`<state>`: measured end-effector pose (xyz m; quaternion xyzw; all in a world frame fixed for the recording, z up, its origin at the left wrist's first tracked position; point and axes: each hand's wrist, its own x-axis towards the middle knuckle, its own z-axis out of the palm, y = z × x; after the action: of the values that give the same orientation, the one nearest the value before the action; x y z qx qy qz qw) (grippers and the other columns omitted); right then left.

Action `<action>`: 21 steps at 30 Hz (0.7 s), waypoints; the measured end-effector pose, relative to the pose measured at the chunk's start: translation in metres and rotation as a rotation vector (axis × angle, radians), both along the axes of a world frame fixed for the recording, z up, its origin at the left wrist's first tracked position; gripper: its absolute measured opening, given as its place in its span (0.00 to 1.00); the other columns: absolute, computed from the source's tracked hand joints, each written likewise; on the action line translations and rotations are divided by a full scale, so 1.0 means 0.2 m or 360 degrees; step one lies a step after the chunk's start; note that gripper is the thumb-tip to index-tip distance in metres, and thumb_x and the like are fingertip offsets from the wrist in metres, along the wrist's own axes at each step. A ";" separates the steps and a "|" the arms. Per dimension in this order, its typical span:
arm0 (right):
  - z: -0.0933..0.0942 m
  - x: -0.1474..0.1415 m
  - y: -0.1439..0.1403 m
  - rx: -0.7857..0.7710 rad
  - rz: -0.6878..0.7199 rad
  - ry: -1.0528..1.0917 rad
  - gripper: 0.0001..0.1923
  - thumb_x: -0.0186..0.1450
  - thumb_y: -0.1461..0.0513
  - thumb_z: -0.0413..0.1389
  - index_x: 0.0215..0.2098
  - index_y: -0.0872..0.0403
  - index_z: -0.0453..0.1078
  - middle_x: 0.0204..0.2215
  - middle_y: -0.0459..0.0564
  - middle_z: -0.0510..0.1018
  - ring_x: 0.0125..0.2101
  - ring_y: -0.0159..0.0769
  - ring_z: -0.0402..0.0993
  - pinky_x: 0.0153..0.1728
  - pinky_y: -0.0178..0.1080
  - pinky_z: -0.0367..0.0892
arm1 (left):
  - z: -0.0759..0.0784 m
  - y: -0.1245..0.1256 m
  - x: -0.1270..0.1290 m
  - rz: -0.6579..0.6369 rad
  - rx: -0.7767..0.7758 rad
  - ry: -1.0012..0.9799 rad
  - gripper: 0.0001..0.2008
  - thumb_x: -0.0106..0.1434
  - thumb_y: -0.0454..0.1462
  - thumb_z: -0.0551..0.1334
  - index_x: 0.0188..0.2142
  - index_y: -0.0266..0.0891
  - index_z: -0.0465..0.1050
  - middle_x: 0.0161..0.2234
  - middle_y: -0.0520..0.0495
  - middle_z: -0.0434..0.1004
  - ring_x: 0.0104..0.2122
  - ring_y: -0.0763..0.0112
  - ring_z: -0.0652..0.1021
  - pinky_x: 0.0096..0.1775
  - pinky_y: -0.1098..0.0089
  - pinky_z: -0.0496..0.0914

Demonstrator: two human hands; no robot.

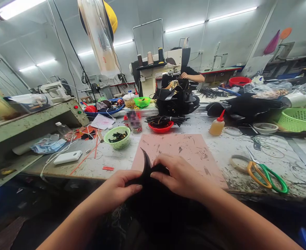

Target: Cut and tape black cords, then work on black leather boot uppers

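Both hands, the left hand [121, 189] and the right hand [177, 175], pinch a black piece [150, 173] (its pointy tip up, long way upright) just before the pink mat [184, 149].

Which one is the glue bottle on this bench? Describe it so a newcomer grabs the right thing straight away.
Start at the pink mat lying on the workbench in front of the two hands. Look just beyond its far right corner: the bottle stands there upright, beside a small clear round lid. It is the only squeeze bottle with amber liquid and a red pointed nozzle; the nearby red bowl holds black strips instead.
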<state>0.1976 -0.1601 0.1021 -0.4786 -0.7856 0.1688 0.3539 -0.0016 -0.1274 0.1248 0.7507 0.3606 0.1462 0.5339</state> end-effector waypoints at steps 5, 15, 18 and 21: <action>0.02 -0.02 -0.02 0.0033 0.0020 -0.0065 0.03 0.59 0.64 0.56 0.32 0.55 0.66 0.28 0.48 0.74 0.29 0.34 0.69 0.30 0.35 0.62 | 0.04 0.02 0.02 -0.0168 0.0209 0.0103 0.15 0.54 0.31 0.60 0.41 0.42 0.75 0.35 0.49 0.79 0.36 0.63 0.75 0.39 0.70 0.68; -0.01 0.01 -0.02 0.0031 -0.0077 0.0310 0.03 0.58 0.65 0.53 0.28 0.54 0.61 0.26 0.46 0.70 0.26 0.32 0.65 0.27 0.34 0.61 | 0.02 0.00 0.08 0.0128 0.0185 -0.0073 0.17 0.54 0.33 0.62 0.46 0.41 0.72 0.37 0.45 0.78 0.37 0.61 0.76 0.39 0.68 0.70; -0.03 0.00 -0.01 0.0071 -0.0086 0.0421 0.03 0.58 0.65 0.52 0.27 0.54 0.61 0.26 0.46 0.69 0.27 0.32 0.65 0.28 0.34 0.62 | 0.02 0.00 0.08 0.0103 0.0126 -0.0128 0.17 0.55 0.33 0.61 0.46 0.41 0.72 0.39 0.44 0.78 0.39 0.59 0.76 0.42 0.65 0.70; -0.04 -0.01 -0.01 0.0071 -0.0092 0.0457 0.03 0.58 0.64 0.53 0.27 0.54 0.61 0.25 0.46 0.70 0.26 0.32 0.66 0.28 0.35 0.62 | 0.02 -0.01 0.07 0.0077 0.0121 -0.0120 0.17 0.55 0.33 0.62 0.46 0.41 0.73 0.38 0.44 0.79 0.39 0.59 0.76 0.42 0.65 0.70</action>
<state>0.1964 -0.1614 0.0940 -0.4640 -0.7164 0.2078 0.4778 0.0131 -0.1286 0.1291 0.7555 0.3524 0.2009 0.5145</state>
